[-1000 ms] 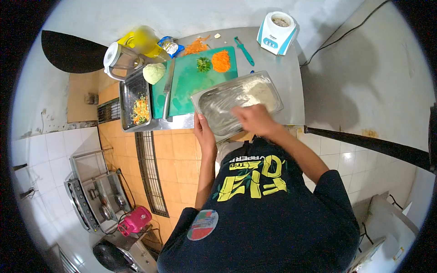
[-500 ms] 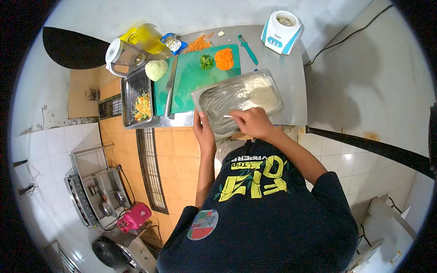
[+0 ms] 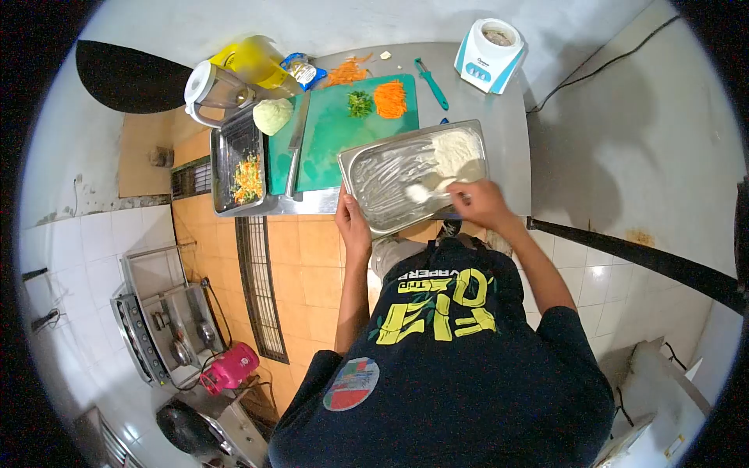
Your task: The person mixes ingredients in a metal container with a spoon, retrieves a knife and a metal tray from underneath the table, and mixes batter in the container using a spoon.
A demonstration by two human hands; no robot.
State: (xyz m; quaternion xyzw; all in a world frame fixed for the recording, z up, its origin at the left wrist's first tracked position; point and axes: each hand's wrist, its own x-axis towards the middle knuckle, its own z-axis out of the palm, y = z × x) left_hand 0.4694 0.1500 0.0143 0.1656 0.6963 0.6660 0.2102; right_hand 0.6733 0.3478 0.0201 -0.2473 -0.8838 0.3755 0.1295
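A rectangular metal pan [image 3: 374, 209] is tilted at the table's front edge, its inside smeared with a pale, creamy mixture [image 3: 455, 154] that lies thickest at the right end. My left hand [image 3: 353, 222] is closed on the pan's left front corner. Over the front right part of the pan, my right hand [image 3: 481, 204] grips a white spoon [image 3: 419, 193], whose head is blurred and touches or hovers over the pan's floor. Behind the pan is a green cutting board [image 3: 324, 148] with chopped greens [image 3: 360, 104] and shredded carrot [image 3: 390, 99].
A knife [image 3: 297, 144] lies on the board's left side beside a cabbage piece [image 3: 273, 116]. Further left are a tray [image 3: 220, 175] of chopped vegetables and a blender jug [image 3: 211, 93]. A green peeler [image 3: 431, 83] and white blender base [image 3: 490, 56] stand at the back right.
My right hand and the spoon have moved to the right across the pan. The mixture is gathered more toward the right end. My left hand still holds the pan, which has shifted slightly right.
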